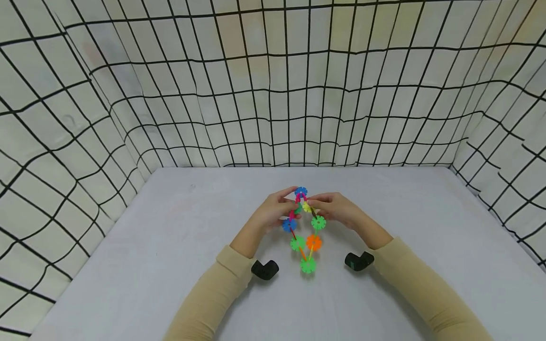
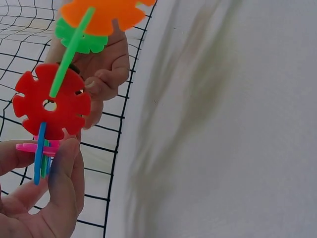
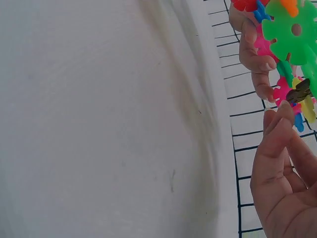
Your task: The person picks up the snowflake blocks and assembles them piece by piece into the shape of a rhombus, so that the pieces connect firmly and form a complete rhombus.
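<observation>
Both hands hold up a loop of notched plastic snowflake discs, slotted edge to edge, with a green disc (image 1: 308, 265) at its bottom and a blue disc (image 1: 301, 192) at its top. My left hand (image 1: 270, 210) pinches the loop's upper left side, around pink and green discs. In the left wrist view, a red disc (image 2: 29, 101) stands just above those fingers. On the upper right side, my right hand (image 1: 337, 208) grips the loop by a yellow disc (image 1: 307, 207) and a dark disc (image 3: 298, 92). Fingers hide parts of the upper discs.
A pale cloth-covered table (image 1: 170, 227) lies under the hands. White walls with a black grid net (image 1: 287, 94) rise behind and at both sides. Two black angled pieces (image 1: 265, 270) show beside the sleeve cuffs, one at each forearm.
</observation>
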`<state>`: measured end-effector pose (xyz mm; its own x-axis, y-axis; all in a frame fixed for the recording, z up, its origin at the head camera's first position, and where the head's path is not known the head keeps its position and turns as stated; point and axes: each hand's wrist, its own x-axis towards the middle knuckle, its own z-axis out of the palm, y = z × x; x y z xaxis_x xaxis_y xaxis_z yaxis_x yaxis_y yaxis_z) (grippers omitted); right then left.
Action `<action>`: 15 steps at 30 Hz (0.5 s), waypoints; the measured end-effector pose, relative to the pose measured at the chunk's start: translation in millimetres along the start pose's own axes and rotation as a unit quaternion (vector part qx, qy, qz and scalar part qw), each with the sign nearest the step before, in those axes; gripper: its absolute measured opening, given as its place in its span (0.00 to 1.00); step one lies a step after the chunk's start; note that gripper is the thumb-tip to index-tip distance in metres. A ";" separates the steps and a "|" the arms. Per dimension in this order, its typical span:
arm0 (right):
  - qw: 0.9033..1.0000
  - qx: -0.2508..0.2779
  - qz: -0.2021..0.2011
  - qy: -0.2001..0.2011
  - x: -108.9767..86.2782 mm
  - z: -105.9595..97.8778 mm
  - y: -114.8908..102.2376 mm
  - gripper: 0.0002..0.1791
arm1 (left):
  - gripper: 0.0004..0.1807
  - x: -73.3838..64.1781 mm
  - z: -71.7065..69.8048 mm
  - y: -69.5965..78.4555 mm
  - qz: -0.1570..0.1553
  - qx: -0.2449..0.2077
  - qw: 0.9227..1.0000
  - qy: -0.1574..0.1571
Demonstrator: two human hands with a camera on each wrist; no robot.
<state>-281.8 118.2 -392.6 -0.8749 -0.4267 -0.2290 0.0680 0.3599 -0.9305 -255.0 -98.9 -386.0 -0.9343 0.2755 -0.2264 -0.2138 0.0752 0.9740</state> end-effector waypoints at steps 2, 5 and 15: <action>1.000 0.006 -0.001 -0.005 -0.8 -1.8 2.5 0.26 | 0.34 1.4 -1.0 -0.6 0.004 0.001 1.000 0.001; 1.000 0.013 0.000 -0.015 -2.6 -4.6 6.3 0.27 | 0.34 2.6 -2.4 -1.6 0.002 -0.003 1.000 0.003; 0.997 0.065 -0.009 -0.038 -14.7 -10.0 12.0 0.19 | 0.34 8.1 -7.5 -2.2 -0.002 -0.011 0.999 0.041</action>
<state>-272.9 137.1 -397.4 -0.8382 -0.4955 -0.2280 0.1179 0.2435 -0.9627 -264.2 -104.0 -389.9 -0.9536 0.1955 -0.2291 -0.2227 0.0544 0.9734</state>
